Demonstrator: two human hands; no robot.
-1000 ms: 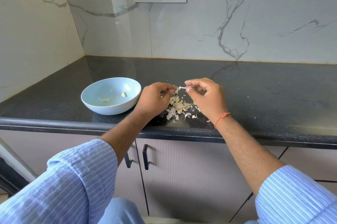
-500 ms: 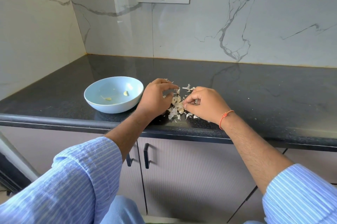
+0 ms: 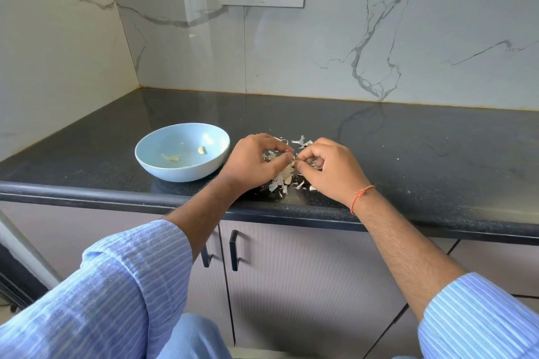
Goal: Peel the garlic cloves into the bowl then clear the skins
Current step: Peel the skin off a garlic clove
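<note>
Garlic skins (image 3: 281, 179) pale, papery, heaped; left hand (image 3: 256, 161), right hand (image 3: 329, 169) grip pinched into heap, contents unclear.

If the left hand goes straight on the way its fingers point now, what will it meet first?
Probably the right hand: the left hand points rightward over the garlic skins, fingertips almost meeting. Depth is uncertain.

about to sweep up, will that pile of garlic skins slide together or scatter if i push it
The garlic skins look thin, curled and papery, so probably very light and apt to scatter. Stray flakes already lie apart on the countertop, suggesting they drift easily. A slow cupped hand likely gathers them best.
</note>
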